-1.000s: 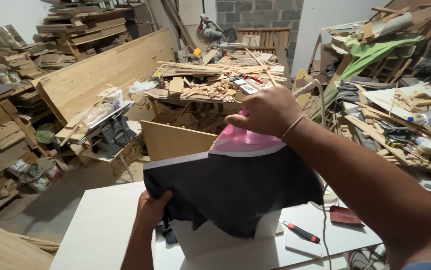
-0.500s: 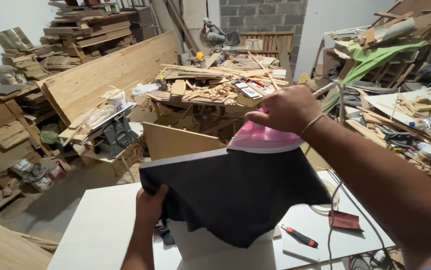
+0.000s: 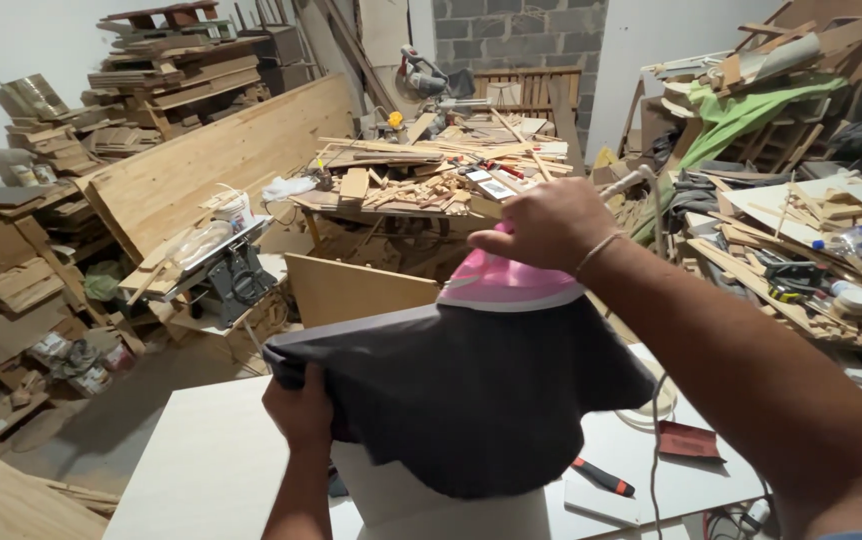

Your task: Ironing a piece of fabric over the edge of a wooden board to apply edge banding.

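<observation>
cloth (image 3: 471, 400): dark grey with a pink part and a white band at the top; held up in the air over the white board (image 3: 201, 470), hanging slack in the middle.
long axis: from lower left to upper right, between the two grips; upper right end higher and farther out.
right hand (image 3: 549, 225): at the pink top end, fingers curled shut over the bunched fabric; thin band on the wrist.
left hand (image 3: 301, 410): at the lower left corner, fist closed on the grey edge, closer in and lower than the right.
span between grips: cloth sagging below the line from hand to hand, bottom fold hanging just over a pale upright panel (image 3: 431, 505); touching or not, hard to say from this angle.
on the board: red-handled tool (image 3: 603, 477) and a dark red sanding sheet (image 3: 689, 441), right of the cloth, apart from it; white cord (image 3: 656, 400) trailing past them.
beyond: table saw (image 3: 221, 275) to the left, bench piled with wood scraps (image 3: 431, 180) behind, stacked planks (image 3: 221, 170) along the wall.
</observation>
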